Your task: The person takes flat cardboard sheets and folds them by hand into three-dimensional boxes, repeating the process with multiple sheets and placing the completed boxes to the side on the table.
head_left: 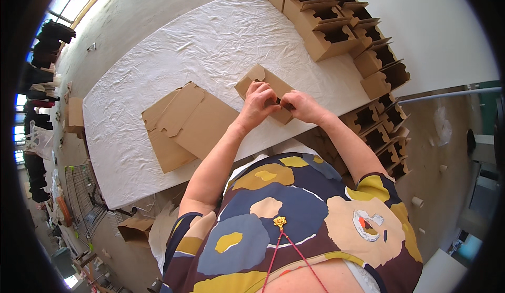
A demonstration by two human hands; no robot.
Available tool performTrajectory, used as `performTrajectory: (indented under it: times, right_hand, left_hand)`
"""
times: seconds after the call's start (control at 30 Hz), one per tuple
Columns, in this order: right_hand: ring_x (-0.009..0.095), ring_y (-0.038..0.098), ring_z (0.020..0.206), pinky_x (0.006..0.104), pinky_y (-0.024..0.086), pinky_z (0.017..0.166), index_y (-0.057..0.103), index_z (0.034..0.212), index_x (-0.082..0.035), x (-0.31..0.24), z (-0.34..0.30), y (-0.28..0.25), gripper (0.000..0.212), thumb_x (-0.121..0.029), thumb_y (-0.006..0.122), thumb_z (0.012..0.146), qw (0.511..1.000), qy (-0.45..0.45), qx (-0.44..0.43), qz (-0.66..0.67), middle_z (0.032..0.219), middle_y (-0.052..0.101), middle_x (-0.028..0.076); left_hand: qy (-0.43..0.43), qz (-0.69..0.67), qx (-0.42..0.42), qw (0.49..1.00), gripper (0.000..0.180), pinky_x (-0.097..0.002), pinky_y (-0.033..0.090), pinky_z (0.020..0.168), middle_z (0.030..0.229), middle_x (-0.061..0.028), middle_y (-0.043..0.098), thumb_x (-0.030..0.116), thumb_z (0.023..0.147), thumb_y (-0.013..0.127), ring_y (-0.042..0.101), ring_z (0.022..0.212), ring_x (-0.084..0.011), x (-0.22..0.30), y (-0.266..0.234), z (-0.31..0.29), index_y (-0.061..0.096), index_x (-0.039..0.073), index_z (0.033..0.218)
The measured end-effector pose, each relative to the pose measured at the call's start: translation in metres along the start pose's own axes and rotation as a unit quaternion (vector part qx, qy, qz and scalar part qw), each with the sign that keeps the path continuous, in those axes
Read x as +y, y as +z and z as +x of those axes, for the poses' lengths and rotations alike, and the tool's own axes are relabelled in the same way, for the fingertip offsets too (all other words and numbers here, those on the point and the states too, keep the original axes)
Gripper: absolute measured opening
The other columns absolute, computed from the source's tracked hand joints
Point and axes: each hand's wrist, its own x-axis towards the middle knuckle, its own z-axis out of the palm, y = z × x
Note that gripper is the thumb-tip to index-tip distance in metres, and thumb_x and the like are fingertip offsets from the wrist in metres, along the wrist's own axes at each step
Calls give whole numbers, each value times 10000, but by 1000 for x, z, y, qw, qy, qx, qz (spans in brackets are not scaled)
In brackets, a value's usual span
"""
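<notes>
A brown cardboard box (275, 82) lies tilted across the white cloth in front of me, partly hidden by my hands. My left hand (258, 103) has its fingers bent and pinched on the near part of this box. Close beside it, my right hand (304, 107) grips the box's right edge with thumb and fingers curled. A small dark gap shows in the cardboard between the two hands. To the left, several flat cardboard blanks (184, 117) with cut flaps lie in an overlapping stack.
A white, wrinkled cloth (210, 46) covers the table. Rows of folded open boxes (331, 43) stand at the far right, and more boxes (376, 135) are grouped below the right table edge. A wire rack (84, 198) and an open carton (135, 230) stand at lower left.
</notes>
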Motion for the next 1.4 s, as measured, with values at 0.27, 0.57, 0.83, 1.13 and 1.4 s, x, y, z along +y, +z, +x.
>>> performTrajectory:
  times: [0.27,0.57,0.83,1.13,1.4]
  right_hand:
    - [290,666,855,382,536,767,677,917,-45,-6,-19,-5,203,21,710,728,996,36,43,73,892,685,124]
    - [206,672,764,319,546,709,660,888,-5,1,-24,-14,208,55,744,708,981,24,48,189,831,677,107]
    - [202,669,767,308,550,716,654,890,-6,13,-26,-13,183,46,738,736,973,-42,43,221,891,637,92]
    - [242,670,857,350,550,785,665,956,-62,10,-24,-12,193,-34,747,783,986,-24,41,158,962,640,71]
    - [253,674,899,371,539,800,662,964,-65,15,-21,-10,173,-65,736,807,993,-9,35,116,983,648,73]
  left_hand:
    - [-11,-13,-4,1000,246,-431,422,971,989,-89,600,136,739,794,502,1170,-331,-4,0,-3,579,57,830]
    - [-40,35,-10,999,244,-408,431,944,1011,-99,600,133,728,795,509,1091,-321,-4,5,9,593,50,835]
    - [-66,65,-11,996,236,-409,424,962,1013,-71,597,137,729,800,510,1085,-305,-5,12,10,617,64,860]
    - [-76,103,-96,987,222,-447,389,1028,1036,-40,585,190,700,819,478,1171,-309,-4,8,18,673,128,855]
    - [-61,192,-129,971,252,-481,375,1076,1095,-31,570,215,707,828,442,1233,-324,9,7,20,724,171,932]
